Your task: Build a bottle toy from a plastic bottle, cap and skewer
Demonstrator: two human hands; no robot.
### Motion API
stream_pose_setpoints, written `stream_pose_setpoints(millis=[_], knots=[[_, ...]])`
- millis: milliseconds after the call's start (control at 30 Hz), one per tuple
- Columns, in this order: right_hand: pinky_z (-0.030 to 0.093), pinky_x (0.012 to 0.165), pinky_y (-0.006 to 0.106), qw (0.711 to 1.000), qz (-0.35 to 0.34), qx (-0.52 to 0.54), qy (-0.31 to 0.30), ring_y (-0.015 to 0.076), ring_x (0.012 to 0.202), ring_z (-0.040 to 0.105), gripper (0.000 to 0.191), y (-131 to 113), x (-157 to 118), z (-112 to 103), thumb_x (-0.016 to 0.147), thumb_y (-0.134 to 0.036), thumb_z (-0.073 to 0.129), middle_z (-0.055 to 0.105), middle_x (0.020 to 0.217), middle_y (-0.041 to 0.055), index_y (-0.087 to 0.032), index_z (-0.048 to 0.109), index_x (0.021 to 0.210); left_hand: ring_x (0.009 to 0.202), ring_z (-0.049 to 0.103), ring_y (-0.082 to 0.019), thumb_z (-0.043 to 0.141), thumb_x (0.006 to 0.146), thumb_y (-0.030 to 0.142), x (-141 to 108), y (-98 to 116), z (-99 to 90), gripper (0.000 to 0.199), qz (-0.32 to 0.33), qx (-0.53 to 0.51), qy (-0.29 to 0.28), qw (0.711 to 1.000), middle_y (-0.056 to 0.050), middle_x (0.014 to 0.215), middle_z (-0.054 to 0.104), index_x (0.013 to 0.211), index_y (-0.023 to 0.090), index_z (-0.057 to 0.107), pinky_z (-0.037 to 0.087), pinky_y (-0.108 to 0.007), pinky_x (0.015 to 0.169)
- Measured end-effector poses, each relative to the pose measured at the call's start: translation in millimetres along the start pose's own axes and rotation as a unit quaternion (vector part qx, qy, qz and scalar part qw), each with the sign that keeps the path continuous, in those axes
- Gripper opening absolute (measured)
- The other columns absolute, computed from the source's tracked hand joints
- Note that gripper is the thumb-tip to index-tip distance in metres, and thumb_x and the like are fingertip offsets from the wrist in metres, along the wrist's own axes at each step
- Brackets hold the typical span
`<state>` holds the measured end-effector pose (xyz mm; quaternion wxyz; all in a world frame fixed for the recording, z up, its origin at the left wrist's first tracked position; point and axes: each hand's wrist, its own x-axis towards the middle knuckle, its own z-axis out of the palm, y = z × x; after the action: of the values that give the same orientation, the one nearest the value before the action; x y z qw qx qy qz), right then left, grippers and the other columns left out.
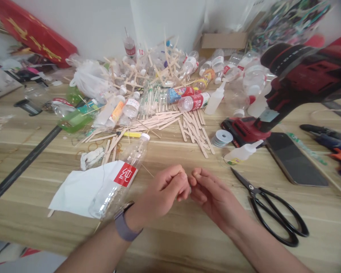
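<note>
Nearest the camera in the head view, the person's two forearms (102,242) rise from the bottom edge and slant inward, a watch with a purple-grey strap (125,226) around the left wrist. The left hand (169,185) is turned knuckles up, its fingers curled well in and the thumb laid along them; the right hand (208,189) is turned partly palm-inward, thumb and forefinger pinched together and the other fingers loosely bent. The fingertips of both hands meet or nearly meet over the bare front of the tabletop (182,242); whether they have hold of something small there cannot be told. Left of the left hand, a clear bottle (108,199) lies on its side, its long axis running diagonally, the white-capped neck pointing up and to the right, the base toward the person. A white sheet (74,189) lies beside it, and a red label panel (125,174) shows near its middle. Right of the right hand, black-handled scissors (254,189) lie with the tips pointing away and to the left, handle loops toward the person's right. Beyond lie flat wooden sticks (156,122); a red-and-black drill (301,72) stands at the right.
</note>
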<state>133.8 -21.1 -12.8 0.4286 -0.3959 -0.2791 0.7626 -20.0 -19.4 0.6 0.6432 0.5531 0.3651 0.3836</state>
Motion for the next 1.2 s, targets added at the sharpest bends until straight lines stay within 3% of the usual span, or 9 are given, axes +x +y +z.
stream_pose_setpoints(millis=[133, 333, 600, 867, 1200], knots=[[0.02, 0.043, 0.024, 0.999, 0.002, 0.004, -0.034, 0.0068, 0.04, 0.023, 0.024, -3, -1, 1, 0.078, -0.039, 0.068, 0.037, 0.045, -0.0095, -0.021, 0.054, 0.075, 0.061, 0.037, -0.011, 0.038, 0.096, 0.034, 2, -1, -1.4, 0.035, 0.009, -0.016, 0.01, 1.0, 0.003, 0.063, 0.041, 0.065, 0.019, 0.041, 0.03, -0.027, 0.059], [0.018, 0.043, 0.024, 0.998, -0.015, -0.02, -0.05, 0.0036, 0.037, 0.028, 0.026, 1, -3, 3, 0.081, -0.041, 0.067, 0.056, 0.064, -0.0065, -0.021, 0.05, 0.077, 0.055, 0.034, -0.01, 0.039, 0.094, 0.032, 1, 1, -1.5, 0.034, -0.027, -0.03, 0.012, 0.999, 0.004, 0.061, 0.042, 0.063, 0.02, 0.038, 0.028, -0.026, 0.053], [0.026, 0.045, 0.023, 0.985, -0.041, -0.14, -0.088, 0.0053, 0.043, 0.04, 0.031, 8, -5, 2, 0.088, -0.048, 0.058, 0.054, 0.066, -0.0054, -0.02, 0.049, 0.078, 0.055, 0.043, -0.01, 0.034, 0.095, 0.026, -1, 4, 1.1, 0.035, -0.025, 0.159, 0.04, 0.986, 0.004, 0.056, 0.049, 0.061, 0.019, 0.044, 0.034, -0.024, 0.058], [0.033, 0.046, 0.022, 0.974, -0.051, -0.203, -0.092, 0.0069, 0.047, 0.044, 0.033, 5, -7, 4, 0.089, -0.051, 0.055, 0.052, 0.068, -0.0043, -0.021, 0.047, 0.078, 0.056, 0.044, -0.011, 0.032, 0.094, 0.024, -1, 6, 1.3, 0.034, 0.004, 0.251, 0.02, 0.968, 0.004, 0.057, 0.048, 0.062, 0.02, 0.039, 0.032, -0.025, 0.057], [0.032, 0.045, 0.023, 0.954, -0.082, -0.277, -0.078, 0.0093, 0.048, 0.04, 0.032, 4, -10, 5, 0.09, -0.052, 0.049, 0.045, 0.06, -0.0058, -0.022, 0.049, 0.078, 0.056, 0.036, -0.012, 0.034, 0.091, 0.019, -1, 6, 2.2, 0.028, 0.02, 0.322, 0.016, 0.946, 0.005, 0.059, 0.036, 0.063, 0.022, 0.028, 0.025, -0.028, 0.055]])
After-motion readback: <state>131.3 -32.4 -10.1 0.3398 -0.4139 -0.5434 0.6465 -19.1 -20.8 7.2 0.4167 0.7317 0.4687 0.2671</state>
